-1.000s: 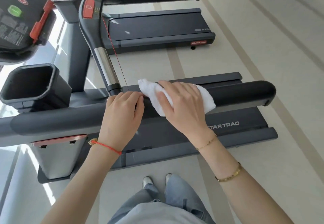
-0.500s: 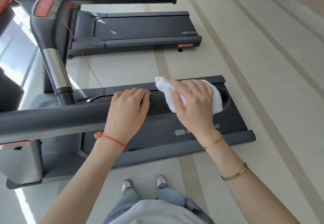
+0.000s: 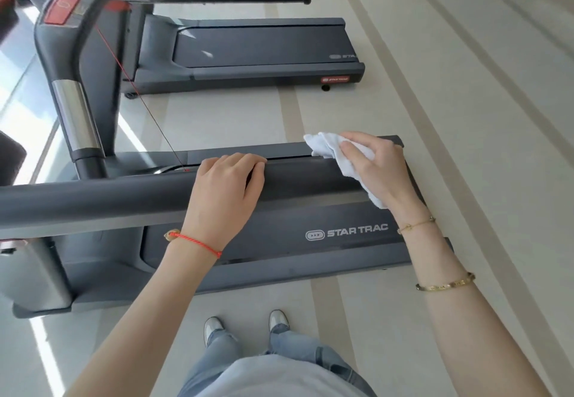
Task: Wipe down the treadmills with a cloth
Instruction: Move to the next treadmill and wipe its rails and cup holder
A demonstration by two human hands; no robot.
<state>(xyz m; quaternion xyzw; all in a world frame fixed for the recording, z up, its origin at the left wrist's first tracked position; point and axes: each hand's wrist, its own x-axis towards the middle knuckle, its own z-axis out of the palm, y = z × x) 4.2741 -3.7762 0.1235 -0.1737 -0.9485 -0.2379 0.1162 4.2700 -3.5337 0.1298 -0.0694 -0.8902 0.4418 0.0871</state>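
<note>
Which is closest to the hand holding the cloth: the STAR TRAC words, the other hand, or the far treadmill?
From the right hand:
1. STAR TRAC words, just below it on the near deck.
2. Left hand, leftward along the handrail.
3. Far treadmill, up across the floor.

cloth (image 3: pixel 329 148): white, crumpled, on near treadmill (image 3: pixel 279 241) handrail end | second treadmill (image 3: pixel 264 51): dark, behind
</note>
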